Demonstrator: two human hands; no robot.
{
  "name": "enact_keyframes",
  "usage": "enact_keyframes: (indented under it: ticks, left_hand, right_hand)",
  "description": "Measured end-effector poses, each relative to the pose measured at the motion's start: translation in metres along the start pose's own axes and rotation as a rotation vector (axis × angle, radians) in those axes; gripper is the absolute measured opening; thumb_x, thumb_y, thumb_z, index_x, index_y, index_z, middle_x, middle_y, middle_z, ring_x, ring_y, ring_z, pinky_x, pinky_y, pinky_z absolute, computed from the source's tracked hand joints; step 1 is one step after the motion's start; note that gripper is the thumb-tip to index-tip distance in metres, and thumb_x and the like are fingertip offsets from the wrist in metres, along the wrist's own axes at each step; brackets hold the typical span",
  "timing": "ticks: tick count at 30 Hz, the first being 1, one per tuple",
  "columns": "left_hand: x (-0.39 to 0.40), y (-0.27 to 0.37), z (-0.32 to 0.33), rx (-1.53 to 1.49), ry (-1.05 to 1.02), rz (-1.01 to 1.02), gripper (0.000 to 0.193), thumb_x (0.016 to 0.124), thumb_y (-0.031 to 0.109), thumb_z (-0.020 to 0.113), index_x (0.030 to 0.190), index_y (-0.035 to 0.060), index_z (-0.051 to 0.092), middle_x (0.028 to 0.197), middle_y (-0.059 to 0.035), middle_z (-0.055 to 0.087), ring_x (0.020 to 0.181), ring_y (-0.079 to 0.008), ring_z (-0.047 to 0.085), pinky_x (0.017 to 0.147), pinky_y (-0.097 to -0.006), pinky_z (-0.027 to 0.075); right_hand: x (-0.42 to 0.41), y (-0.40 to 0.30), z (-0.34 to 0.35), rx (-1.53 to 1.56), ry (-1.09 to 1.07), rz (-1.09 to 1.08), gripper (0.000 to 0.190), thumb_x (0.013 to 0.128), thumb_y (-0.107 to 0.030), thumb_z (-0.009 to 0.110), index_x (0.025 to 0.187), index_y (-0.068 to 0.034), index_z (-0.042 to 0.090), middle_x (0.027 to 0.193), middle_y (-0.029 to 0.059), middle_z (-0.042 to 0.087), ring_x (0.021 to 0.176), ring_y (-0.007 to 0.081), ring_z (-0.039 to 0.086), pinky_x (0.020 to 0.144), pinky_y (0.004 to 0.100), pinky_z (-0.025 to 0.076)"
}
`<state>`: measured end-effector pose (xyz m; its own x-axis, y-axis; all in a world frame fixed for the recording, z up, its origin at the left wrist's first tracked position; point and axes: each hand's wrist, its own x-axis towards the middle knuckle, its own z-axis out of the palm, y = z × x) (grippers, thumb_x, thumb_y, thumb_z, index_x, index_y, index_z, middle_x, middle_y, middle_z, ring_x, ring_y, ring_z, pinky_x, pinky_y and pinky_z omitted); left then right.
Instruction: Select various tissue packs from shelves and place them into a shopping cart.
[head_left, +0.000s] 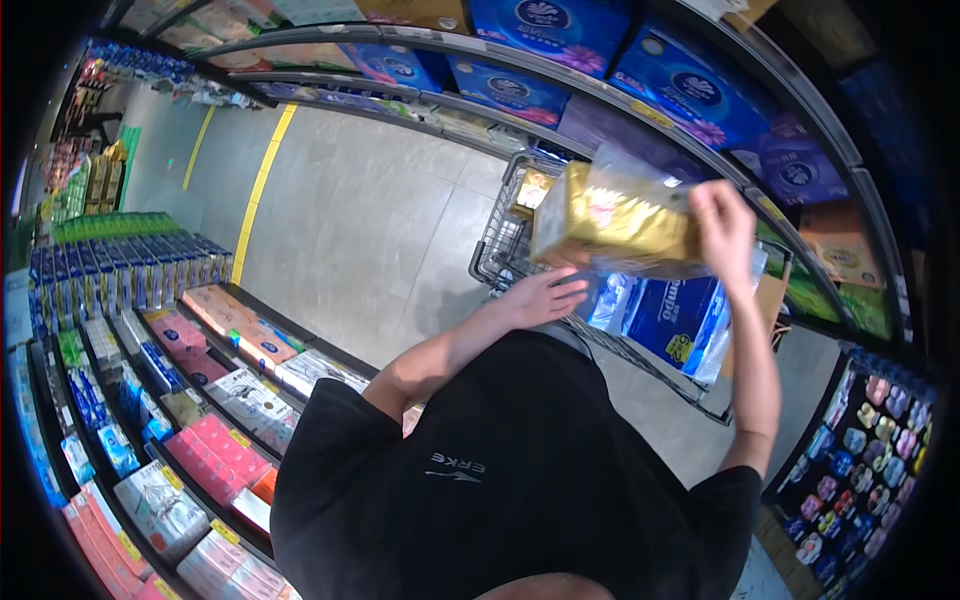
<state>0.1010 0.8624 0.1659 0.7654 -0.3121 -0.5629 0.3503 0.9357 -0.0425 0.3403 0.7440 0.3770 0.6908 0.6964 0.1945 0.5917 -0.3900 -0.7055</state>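
Note:
My right hand (724, 232) grips the clear plastic end of a gold-wrapped multipack of tissues (630, 221), slightly blurred. The pack hangs tilted above a wire shopping cart (491, 244). Just below the pack's near left corner, my left hand (541, 298) is open with its fingers apart; whether the fingertips touch the wrap I cannot tell. Inside the cart lies a blue Tempo tissue pack (664, 319), partly under the gold one. A smaller gold item (534, 187) sits at the cart's far left end.
Shelves of blue Vinda tissue packs (551, 30) run along the far side, close behind the cart. Tiered shelves of tissue packs (225, 457) stand at my left. A rack of slippers (855, 457) is at the lower right. Yellow tape (262, 184) crosses the grey floor (375, 195).

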Motion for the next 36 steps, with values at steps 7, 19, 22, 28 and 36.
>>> enact_keyframes:
  ticks: [7,19,22,28,36]
  left_hand:
    - [-0.011,0.008,-0.063,-0.169,0.129,0.152,0.05,0.097,0.04,0.045,0.136,0.0117,0.032,0.132,-0.021,0.047,0.124,-0.0332,0.047,0.101,-0.0417,0.042]
    - [0.025,0.004,-0.056,-0.266,0.185,0.047,0.095,0.079,0.081,0.031,0.139,0.0079,0.027,0.138,-0.0305,0.031,0.129,-0.043,0.035,0.107,-0.0505,0.032]
    - [0.044,0.002,-0.065,-0.427,0.188,0.059,0.096,0.078,0.082,0.032,0.139,0.007,0.027,0.141,-0.0301,0.026,0.131,-0.0422,0.031,0.109,-0.0502,0.03]
    - [0.087,0.017,-0.067,-0.475,0.283,0.189,0.095,0.078,0.083,0.027,0.144,0.0159,0.02,0.145,-0.0216,0.021,0.134,-0.0377,0.027,0.106,-0.0512,0.031]
    - [0.145,0.032,-0.098,-0.573,0.364,0.372,0.089,0.081,0.079,0.029,0.144,0.0169,0.022,0.143,-0.0185,0.025,0.131,-0.0344,0.031,0.109,-0.0507,0.027]
  right_hand:
    - [-0.055,0.026,0.121,0.009,-0.196,-0.104,0.015,0.087,-0.015,0.061,0.083,-0.001,0.061,0.077,0.015,0.061,0.071,0.0324,0.061,0.066,0.0377,0.048]
    - [-0.09,0.059,0.187,-0.014,-0.355,-0.165,0.011,0.084,-0.013,0.061,0.083,-0.002,0.062,0.083,0.0147,0.064,0.079,0.0337,0.061,0.071,0.0406,0.049]
    - [-0.086,0.079,0.204,-0.059,-0.362,-0.095,0.014,0.086,-0.017,0.059,0.084,-0.003,0.063,0.085,0.0135,0.065,0.083,0.033,0.061,0.072,0.0413,0.049]
    - [-0.086,0.116,0.23,-0.202,-0.422,0.012,0.019,0.088,-0.025,0.056,0.089,-0.006,0.063,0.086,0.0122,0.065,0.083,0.0326,0.062,0.071,0.0424,0.049]
    - [-0.091,0.149,0.261,-0.288,-0.3,0.048,0.014,0.086,-0.019,0.057,0.082,-0.006,0.063,0.079,0.0178,0.064,0.077,0.036,0.062,0.069,0.0453,0.048]
